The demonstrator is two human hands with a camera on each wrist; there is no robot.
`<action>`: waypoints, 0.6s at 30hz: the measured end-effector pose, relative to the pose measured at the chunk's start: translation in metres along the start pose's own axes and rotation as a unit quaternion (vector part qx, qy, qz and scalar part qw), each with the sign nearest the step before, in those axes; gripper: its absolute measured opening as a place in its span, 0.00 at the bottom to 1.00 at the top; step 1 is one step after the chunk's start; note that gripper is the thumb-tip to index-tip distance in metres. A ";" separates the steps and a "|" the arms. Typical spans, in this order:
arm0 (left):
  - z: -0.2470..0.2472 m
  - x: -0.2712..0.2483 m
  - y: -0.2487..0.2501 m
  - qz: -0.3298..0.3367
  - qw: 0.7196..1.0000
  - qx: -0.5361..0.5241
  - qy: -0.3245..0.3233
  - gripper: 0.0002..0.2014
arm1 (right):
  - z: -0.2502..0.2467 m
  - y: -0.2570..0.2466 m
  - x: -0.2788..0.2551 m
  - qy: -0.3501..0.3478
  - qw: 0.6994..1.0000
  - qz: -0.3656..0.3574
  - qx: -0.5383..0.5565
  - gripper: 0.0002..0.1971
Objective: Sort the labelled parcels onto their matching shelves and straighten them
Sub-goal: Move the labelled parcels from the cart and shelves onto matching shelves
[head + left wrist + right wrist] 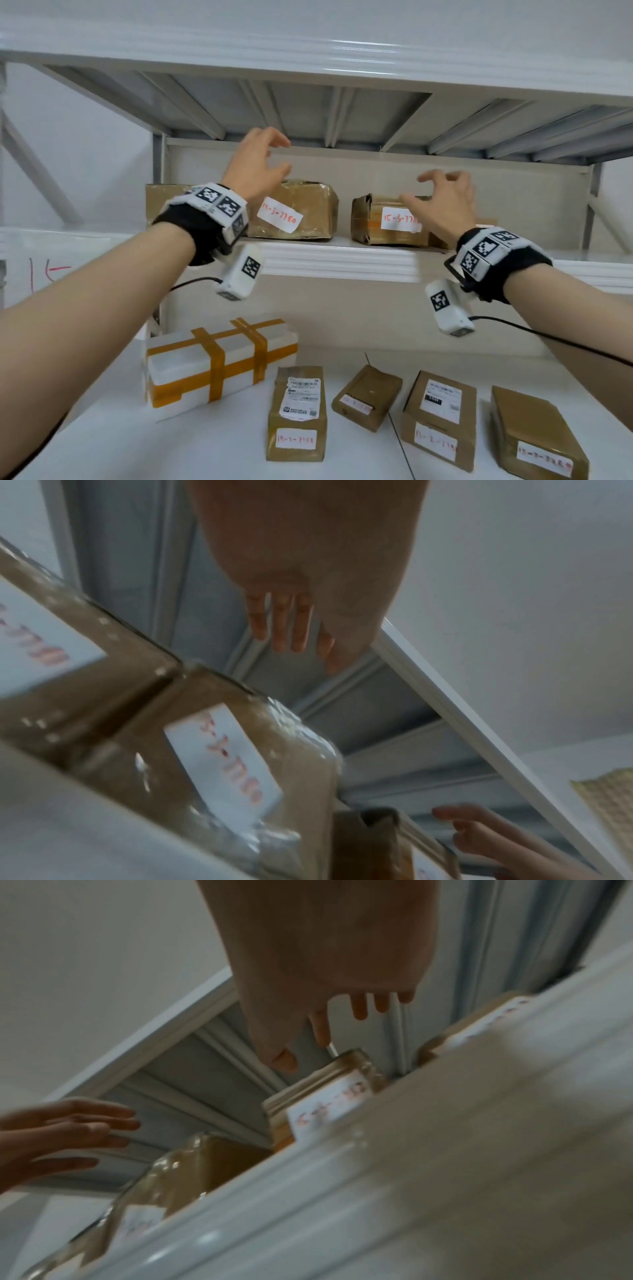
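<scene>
Brown taped parcels with white hand-written labels stand on the upper shelf [342, 255]. My left hand [262, 164] hovers open above the larger parcel [301, 212] [219, 764], holding nothing. My right hand [442, 198] [329, 1026] is spread open over the smaller parcel [383, 219] [325, 1096], fingers apart from it in the right wrist view. A further parcel [161, 202] sits at the left behind my left wrist. Several labelled parcels lie on the lower shelf, among them a tall one [296, 414] and a small tilted one [368, 390].
A white foam box [219, 363] bound with orange tape lies at the lower left. The underside of the shelf above [308, 102] hangs close over my hands. A grey upright post [158, 164] stands left of the parcels. Cables trail from both wrist cameras.
</scene>
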State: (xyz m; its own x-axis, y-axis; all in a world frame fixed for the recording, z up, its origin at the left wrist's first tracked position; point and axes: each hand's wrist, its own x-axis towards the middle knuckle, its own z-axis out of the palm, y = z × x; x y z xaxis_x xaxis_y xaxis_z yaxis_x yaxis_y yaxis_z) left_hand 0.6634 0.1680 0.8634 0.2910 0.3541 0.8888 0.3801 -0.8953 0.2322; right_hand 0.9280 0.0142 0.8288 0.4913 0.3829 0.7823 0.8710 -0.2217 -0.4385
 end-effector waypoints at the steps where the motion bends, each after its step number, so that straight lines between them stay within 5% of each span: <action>1: -0.009 0.002 -0.009 -0.008 1.000 0.011 -0.002 0.17 | 0.004 -0.011 0.000 -0.018 1.000 -0.007 0.001 0.30; 7: -0.052 0.001 -0.054 -0.094 0.995 0.040 -0.015 0.17 | 0.025 -0.043 0.006 -0.119 0.990 0.049 -0.063 0.40; 12: -0.047 0.006 -0.055 -0.181 0.982 0.019 -0.046 0.22 | 0.039 -0.045 0.012 -0.090 0.987 0.089 -0.098 0.38; 15: -0.024 0.008 -0.041 -0.176 0.977 0.069 -0.098 0.32 | 0.042 -0.047 0.008 -0.078 0.985 0.090 -0.125 0.32; 18: 0.005 0.008 -0.022 -0.162 0.964 0.143 -0.155 0.42 | 0.041 -0.047 0.007 -0.077 0.981 0.099 -0.146 0.38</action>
State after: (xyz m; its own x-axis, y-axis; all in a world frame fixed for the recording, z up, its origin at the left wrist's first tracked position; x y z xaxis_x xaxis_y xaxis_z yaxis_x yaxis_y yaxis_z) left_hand 0.6621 0.1918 0.8637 0.3481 0.7054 0.6175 0.7090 -0.6290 0.3188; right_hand 0.8904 0.0644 0.8363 0.6660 0.4320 0.6082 0.7302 -0.5444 -0.4129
